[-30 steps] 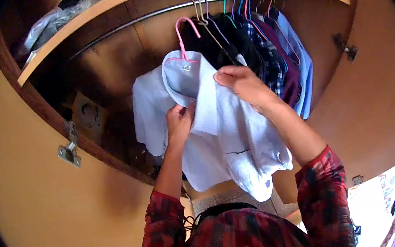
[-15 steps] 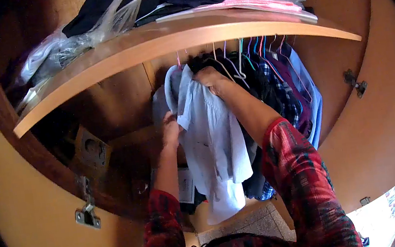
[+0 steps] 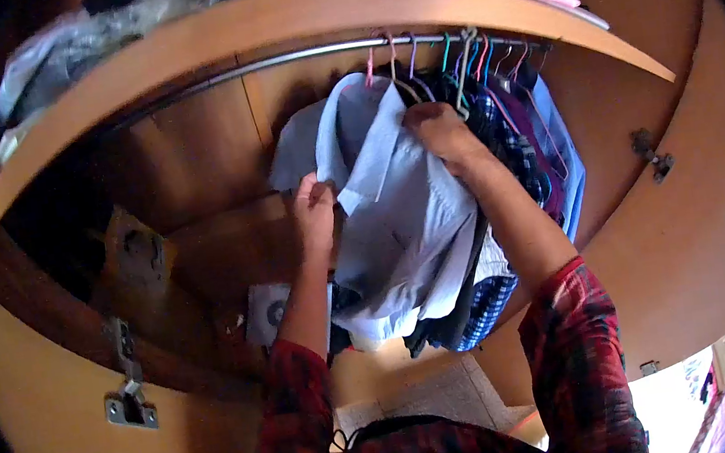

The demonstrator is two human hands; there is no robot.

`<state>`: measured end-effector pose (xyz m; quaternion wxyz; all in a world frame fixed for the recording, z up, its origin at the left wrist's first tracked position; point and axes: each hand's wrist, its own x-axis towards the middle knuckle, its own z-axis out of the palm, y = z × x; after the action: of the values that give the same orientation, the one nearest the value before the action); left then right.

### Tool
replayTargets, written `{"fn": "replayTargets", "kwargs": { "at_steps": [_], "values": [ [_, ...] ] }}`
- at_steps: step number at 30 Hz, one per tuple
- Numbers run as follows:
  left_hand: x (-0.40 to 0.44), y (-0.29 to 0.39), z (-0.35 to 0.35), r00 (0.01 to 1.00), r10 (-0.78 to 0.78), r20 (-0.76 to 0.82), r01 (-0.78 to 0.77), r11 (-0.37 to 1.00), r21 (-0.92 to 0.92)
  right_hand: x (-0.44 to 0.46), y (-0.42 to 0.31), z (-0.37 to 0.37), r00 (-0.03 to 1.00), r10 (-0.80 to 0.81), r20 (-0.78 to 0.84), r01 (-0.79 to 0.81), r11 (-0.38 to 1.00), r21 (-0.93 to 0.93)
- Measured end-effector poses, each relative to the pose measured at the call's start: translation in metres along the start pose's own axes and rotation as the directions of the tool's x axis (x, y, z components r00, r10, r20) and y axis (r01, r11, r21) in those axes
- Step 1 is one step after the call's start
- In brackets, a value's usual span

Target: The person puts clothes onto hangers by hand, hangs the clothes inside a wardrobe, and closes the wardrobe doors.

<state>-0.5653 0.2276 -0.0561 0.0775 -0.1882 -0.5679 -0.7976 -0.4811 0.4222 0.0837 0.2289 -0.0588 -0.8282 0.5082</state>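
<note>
A light blue-grey collared shirt [image 3: 400, 240] hangs at the left end of a row of clothes, below a pink hanger [image 3: 369, 67]. My left hand [image 3: 316, 214] is closed, thumb and fingers pinching the edge of the shirt's front near the collar. On the other side, my right hand [image 3: 443, 133] is curled closed on the shirt near its shoulder; its fingertips are hidden. The shirt's front hangs partly open between my hands. Close by my right hand is a pale, thick hanger [image 3: 464, 74].
A metal rod [image 3: 270, 60] runs under a curved-looking wooden shelf [image 3: 266, 26]. Dark, checked and blue garments [image 3: 567, 156] hang at the right. Plastic bags [image 3: 79, 57] lie on the shelf. Boxes [image 3: 135, 254] stand lower left. Hinged doors [image 3: 684, 268] flank the opening.
The view has tilted down and the rod now shows. My right hand has shifted right, spreading the shirt wider. The shirt's lower part has swung up and its collar shows more.
</note>
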Motion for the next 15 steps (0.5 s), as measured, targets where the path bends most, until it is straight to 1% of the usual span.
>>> {"fn": "replayTargets", "kwargs": {
  "at_steps": [1,2,3,4,5,7,8,9,10,11,12,13,14,15],
  "values": [
    [-0.007,0.006,0.001,1.0,-0.019,-0.015,0.019,1.0,0.002,-0.008,-0.002,0.001,0.998,0.014,-0.069,-0.017,0.998,-0.056],
    [-0.013,0.012,0.001,0.996,-0.086,-0.005,0.084,0.976,-0.203,-0.005,0.007,-0.004,0.996,0.006,-0.084,-0.019,0.988,-0.153],
    [-0.018,0.016,0.0,0.989,-0.146,0.019,0.141,0.907,-0.396,-0.005,0.007,-0.006,0.995,-0.004,-0.101,-0.02,0.969,-0.245],
    [-0.018,0.016,-0.005,0.987,-0.155,0.043,0.16,0.908,-0.387,-0.013,0.003,-0.008,0.996,-0.037,-0.083,0.025,0.988,-0.15],
    [-0.018,0.014,-0.005,0.986,-0.156,0.05,0.163,0.907,-0.389,-0.01,0.008,-0.007,0.995,-0.036,-0.089,0.022,0.988,-0.153],
    [-0.02,0.016,-0.004,0.992,-0.119,0.046,0.128,0.94,-0.317,-0.013,-0.002,-0.003,0.981,-0.121,-0.152,0.072,0.954,-0.293],
    [-0.019,0.017,-0.004,0.992,-0.119,0.048,0.128,0.94,-0.316,-0.021,-0.006,-0.006,0.982,-0.182,-0.057,0.155,0.936,-0.315],
    [-0.02,0.016,-0.004,0.999,-0.032,0.03,0.038,0.979,-0.202,-0.026,-0.012,-0.003,0.981,-0.184,-0.055,0.157,0.936,-0.315],
    [-0.022,0.015,-0.005,0.998,0.054,0.022,-0.052,0.995,-0.081,-0.03,-0.014,0.0,0.956,-0.283,-0.078,0.212,0.849,-0.483],
    [-0.023,0.014,-0.005,0.999,0.048,0.021,-0.046,0.996,-0.078,-0.036,-0.014,0.004,0.923,-0.377,-0.08,0.244,0.733,-0.635],
    [-0.024,0.018,-0.004,0.998,0.063,-0.007,-0.062,0.996,0.07,-0.045,-0.015,0.012,0.894,-0.43,-0.128,0.214,0.66,-0.721],
    [-0.025,0.018,-0.004,0.996,0.082,-0.032,-0.073,0.974,0.216,-0.058,-0.025,0.018,0.898,-0.422,-0.124,0.211,0.661,-0.721],
    [-0.026,0.018,-0.004,0.997,0.071,0.036,-0.075,0.986,0.146,-0.071,-0.036,0.021,0.783,-0.621,-0.028,0.323,0.445,-0.835],
    [-0.023,0.016,-0.005,0.997,0.065,0.035,-0.069,0.987,0.147,-0.081,-0.043,0.026,0.629,-0.77,0.105,0.385,0.191,-0.903]
  ]
}}
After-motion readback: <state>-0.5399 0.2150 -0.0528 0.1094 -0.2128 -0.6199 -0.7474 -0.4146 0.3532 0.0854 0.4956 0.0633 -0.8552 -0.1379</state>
